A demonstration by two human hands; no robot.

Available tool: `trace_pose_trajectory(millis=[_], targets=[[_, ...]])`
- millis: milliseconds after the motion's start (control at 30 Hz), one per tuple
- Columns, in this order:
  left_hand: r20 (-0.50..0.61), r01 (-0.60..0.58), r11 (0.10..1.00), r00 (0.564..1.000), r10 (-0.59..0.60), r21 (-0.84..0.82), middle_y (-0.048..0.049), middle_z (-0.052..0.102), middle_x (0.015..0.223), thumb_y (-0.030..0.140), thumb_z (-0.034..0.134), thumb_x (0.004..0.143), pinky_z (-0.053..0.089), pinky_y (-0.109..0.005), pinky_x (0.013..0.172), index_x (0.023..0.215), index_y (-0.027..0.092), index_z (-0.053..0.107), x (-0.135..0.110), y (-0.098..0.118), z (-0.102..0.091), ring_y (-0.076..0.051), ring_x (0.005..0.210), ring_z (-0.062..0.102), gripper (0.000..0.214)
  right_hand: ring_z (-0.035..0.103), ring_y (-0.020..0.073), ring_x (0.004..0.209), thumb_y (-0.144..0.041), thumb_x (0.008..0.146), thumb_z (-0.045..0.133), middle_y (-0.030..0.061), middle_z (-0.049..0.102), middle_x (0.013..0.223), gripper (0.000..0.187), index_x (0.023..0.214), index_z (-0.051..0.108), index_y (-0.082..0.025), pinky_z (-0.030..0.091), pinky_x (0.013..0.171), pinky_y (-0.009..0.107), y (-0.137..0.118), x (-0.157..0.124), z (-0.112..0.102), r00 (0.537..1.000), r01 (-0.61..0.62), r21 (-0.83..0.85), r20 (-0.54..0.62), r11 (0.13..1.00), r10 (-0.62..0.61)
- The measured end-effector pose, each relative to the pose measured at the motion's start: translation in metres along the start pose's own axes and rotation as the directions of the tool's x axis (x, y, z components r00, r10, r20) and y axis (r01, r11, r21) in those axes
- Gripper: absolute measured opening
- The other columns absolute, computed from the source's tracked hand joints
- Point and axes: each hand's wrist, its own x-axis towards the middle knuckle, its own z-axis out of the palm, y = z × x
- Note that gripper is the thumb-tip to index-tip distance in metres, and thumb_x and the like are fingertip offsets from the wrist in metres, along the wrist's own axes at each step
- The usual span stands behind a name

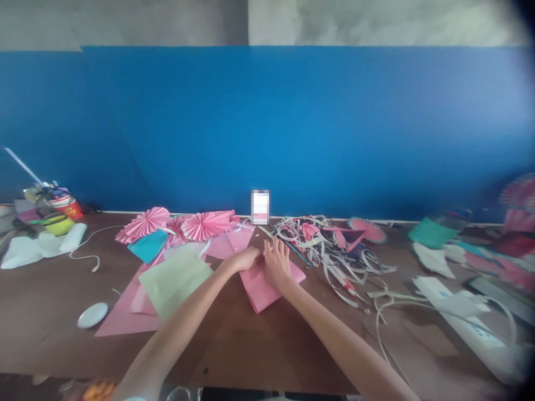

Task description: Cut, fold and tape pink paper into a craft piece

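A folded sheet of pink paper [267, 289] lies on the brown table in front of me. My left hand [248, 259] is at its upper left edge, fingers curled together on the paper, the fingertips partly hidden. Flat across the paper's upper middle rests my right hand [277, 263], its fingers stretched out and apart. Left of my hands, a pale green sheet [175, 278] overlaps larger pink sheets [129, 312] and a teal piece [149, 246]. Pleated pink paper fans [207, 225] sit behind them.
Tangled paper strips [334, 256] lie right of my hands. A white power strip [455, 312] with cables is farther right. A phone-like lit screen [261, 207] leans on the blue wall panel [267, 122]. At left are a white oval object [92, 315] and a yellow-green tape roll [58, 224].
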Motion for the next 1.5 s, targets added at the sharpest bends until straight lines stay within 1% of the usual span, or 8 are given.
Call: trace_pose_trajectory(millis=[100, 167, 267, 667, 900, 1000, 1233, 1500], targets=[[-0.015, -0.015, 1.0, 1.0, 0.015, 0.008, -0.0123, 0.071, 0.093, 0.018, 0.039, 0.096, 0.048, -0.029, 0.072, 0.09, 0.013, 0.063, -0.002, 0.0, -0.001, -0.019, 0.079, 0.065, 0.025, 0.056, 0.0304, 0.112, -0.009, 0.087, 0.042, 0.0189, 0.062, 0.12, 0.035, 0.119, 0.055, -0.012, 0.042, 0.091, 0.041, -0.002, -0.003, -0.005, 0.996, 0.015, 0.036, 0.084, 0.999, -0.018], [-0.025, -0.021, 1.0, 0.999, 0.022, 0.019, -0.0126, 0.071, 0.092, 0.02, 0.038, 0.097, 0.047, -0.029, 0.071, 0.089, 0.013, 0.062, -0.003, 0.002, -0.002, -0.02, 0.079, 0.065, 0.026, 0.062, 0.0279, 0.1, -0.014, 0.089, 0.042, 0.0162, 0.067, 0.104, 0.026, 0.111, 0.057, -0.012, 0.044, 0.083, 0.037, -0.002, -0.005, -0.008, 0.987, -0.003, 0.056, 0.159, 0.998, -0.006], [-0.036, -0.03, 0.999, 0.999, 0.031, 0.036, -0.012, 0.071, 0.092, 0.024, 0.036, 0.098, 0.046, -0.029, 0.07, 0.089, 0.014, 0.061, -0.005, 0.004, -0.004, -0.022, 0.081, 0.066, 0.028, 0.066, 0.0265, 0.09, -0.022, 0.095, 0.039, 0.0155, 0.069, 0.095, 0.024, 0.105, 0.059, -0.013, 0.046, 0.074, 0.034, -0.003, -0.008, -0.01, 0.975, -0.025, 0.055, 0.221, 0.998, 0.012], [-0.008, -0.044, 0.981, 0.999, 0.046, 0.191, -0.012, 0.07, 0.09, 0.023, 0.034, 0.099, 0.044, -0.03, 0.069, 0.093, 0.015, 0.059, -0.009, 0.015, -0.007, -0.025, 0.083, 0.067, 0.027, 0.071, 0.0275, 0.082, -0.021, 0.098, 0.033, 0.0148, 0.07, 0.087, 0.03, 0.109, 0.06, -0.013, 0.048, 0.064, 0.033, -0.011, -0.029, -0.001, 0.96, 0.008, 0.024, 0.279, 1.0, -0.015], [0.05, -0.055, 0.967, 0.998, 0.044, 0.248, -0.0139, 0.07, 0.09, 0.009, 0.04, 0.092, 0.044, -0.03, 0.068, 0.094, 0.014, 0.06, -0.003, 0.014, -0.005, -0.025, 0.08, 0.067, 0.02, 0.071, 0.0289, 0.083, -0.019, 0.099, 0.03, 0.015, 0.07, 0.087, 0.033, 0.103, 0.062, -0.014, 0.05, 0.065, 0.035, -0.008, -0.047, -0.002, 0.958, 0.028, 0.0, 0.285, 1.0, -0.027], [0.06, -0.066, 0.968, 0.997, 0.053, 0.242, -0.0138, 0.069, 0.092, 0.008, 0.04, 0.091, 0.044, -0.029, 0.068, 0.09, 0.014, 0.059, -0.004, 0.013, -0.006, -0.024, 0.08, 0.067, 0.02, 0.072, 0.0287, 0.083, -0.022, 0.099, 0.03, 0.0158, 0.071, 0.087, 0.034, 0.104, 0.062, -0.013, 0.05, 0.065, 0.034, -0.007, -0.047, -0.005, 0.955, 0.042, 0.004, 0.294, 0.999, -0.042], [0.028, -0.059, 0.982, 0.998, 0.055, 0.179, -0.0081, 0.069, 0.09, 0.026, 0.027, 0.102, 0.042, -0.026, 0.067, 0.092, 0.016, 0.055, -0.009, 0.01, -0.011, -0.019, 0.078, 0.065, 0.031, 0.071, 0.028, 0.085, -0.023, 0.097, 0.037, 0.0153, 0.071, 0.09, 0.029, 0.103, 0.064, -0.015, 0.05, 0.068, 0.033, -0.004, -0.033, -0.017, 0.948, 0.089, 0.014, 0.304, 0.996, -0.089], [0.043, -0.059, 0.968, 0.998, 0.049, 0.244, -0.0108, 0.069, 0.086, 0.015, 0.04, 0.093, 0.04, -0.028, 0.062, 0.094, 0.015, 0.056, -0.008, 0.013, -0.008, -0.024, 0.076, 0.067, 0.016, 0.072, 0.0276, 0.085, -0.019, 0.098, 0.035, 0.0155, 0.071, 0.091, 0.029, 0.108, 0.061, -0.013, 0.052, 0.067, 0.034, -0.016, -0.034, -0.012, 0.943, 0.13, 0.023, 0.307, 0.991, -0.131]])
